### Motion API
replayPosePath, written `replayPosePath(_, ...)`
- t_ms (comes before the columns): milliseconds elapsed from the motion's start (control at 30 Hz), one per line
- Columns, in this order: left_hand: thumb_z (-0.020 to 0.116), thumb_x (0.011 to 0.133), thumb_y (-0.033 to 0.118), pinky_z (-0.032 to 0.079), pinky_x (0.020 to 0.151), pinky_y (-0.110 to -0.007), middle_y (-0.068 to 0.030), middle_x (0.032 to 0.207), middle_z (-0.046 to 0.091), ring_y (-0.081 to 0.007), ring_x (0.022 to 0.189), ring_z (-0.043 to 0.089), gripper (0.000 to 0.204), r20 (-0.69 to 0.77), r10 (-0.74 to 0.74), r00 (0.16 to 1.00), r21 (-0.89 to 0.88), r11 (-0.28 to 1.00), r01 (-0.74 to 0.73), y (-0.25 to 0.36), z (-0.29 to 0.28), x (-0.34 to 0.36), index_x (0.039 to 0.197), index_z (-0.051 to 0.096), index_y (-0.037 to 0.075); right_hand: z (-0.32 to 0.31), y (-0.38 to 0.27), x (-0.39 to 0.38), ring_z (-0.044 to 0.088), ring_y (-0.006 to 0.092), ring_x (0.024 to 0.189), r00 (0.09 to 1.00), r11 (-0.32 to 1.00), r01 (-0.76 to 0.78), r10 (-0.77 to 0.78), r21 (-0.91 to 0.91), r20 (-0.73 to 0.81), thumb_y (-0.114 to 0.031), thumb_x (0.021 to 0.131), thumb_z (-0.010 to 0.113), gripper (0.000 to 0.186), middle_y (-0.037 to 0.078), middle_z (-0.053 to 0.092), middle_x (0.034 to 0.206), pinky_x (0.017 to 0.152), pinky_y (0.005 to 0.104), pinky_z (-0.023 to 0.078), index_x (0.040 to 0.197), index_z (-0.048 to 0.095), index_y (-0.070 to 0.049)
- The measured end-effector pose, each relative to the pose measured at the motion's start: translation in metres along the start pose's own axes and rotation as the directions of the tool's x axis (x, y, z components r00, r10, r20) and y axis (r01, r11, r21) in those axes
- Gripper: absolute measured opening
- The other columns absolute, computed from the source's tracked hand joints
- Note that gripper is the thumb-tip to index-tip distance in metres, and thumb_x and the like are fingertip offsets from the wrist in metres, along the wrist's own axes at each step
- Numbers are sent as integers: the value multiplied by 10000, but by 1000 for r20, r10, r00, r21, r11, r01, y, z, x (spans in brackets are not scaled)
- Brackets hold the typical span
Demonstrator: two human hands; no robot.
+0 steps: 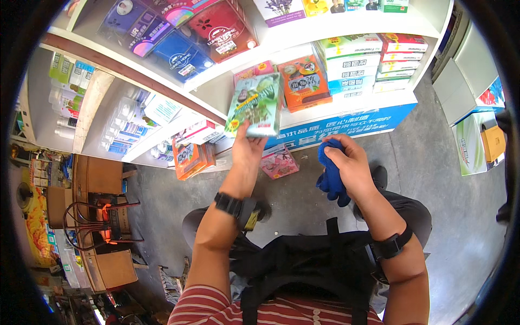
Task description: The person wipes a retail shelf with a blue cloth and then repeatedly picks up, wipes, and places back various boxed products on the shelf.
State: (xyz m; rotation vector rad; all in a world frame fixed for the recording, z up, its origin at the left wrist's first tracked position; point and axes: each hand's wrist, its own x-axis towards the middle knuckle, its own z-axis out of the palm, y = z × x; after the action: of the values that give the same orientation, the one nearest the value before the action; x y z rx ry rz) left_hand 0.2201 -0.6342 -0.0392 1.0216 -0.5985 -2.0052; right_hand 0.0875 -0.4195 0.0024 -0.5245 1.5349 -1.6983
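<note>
My left hand [248, 146] grips the lower edge of a green, plastic-wrapped air freshener box [254, 105], tilted in front of the lowest shelf. Bunched in my right hand [348, 165] is a dark blue cloth [332, 177], hanging below the fingers above the floor. Behind the green box, a pink box [254, 70] shows only in part. An orange box [304, 84] leans on the shelf just to its right. Below my left hand, a pink box [279, 161] lies on the grey floor against the shelf's base.
Stacked air freshener boxes [352, 65] fill the shelf's right part. Blue and red packs [222, 32] sit on the shelf above. More orange boxes [189, 158] stand at the left unit's foot. A chair [103, 223] is at far left, an open carton [476, 143] at right.
</note>
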Motion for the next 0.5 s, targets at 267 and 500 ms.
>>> replayPosePath(267,597,854,205,456,892,-374,-111,1122,586,-239,1018,581,412,249,67,966,311,939,-146,5,-58,-90,1185,479,-10,-3,-12,-2,521,89,821,998,976,-49,55,214,-20,-81,842,582,185,29,583,915,730,225,425,1011,583,-8)
replayPosePath(500,610,854,189,493,781,-343,-111,1005,616,-220,893,611,324,122,-79,989,566,824,-4,-19,-100,-91,1084,532,-25,-4,-9,-3,551,114,675,1000,998,-5,5,56,4,-130,846,578,199,40,569,866,571,247,473,1027,586,-45)
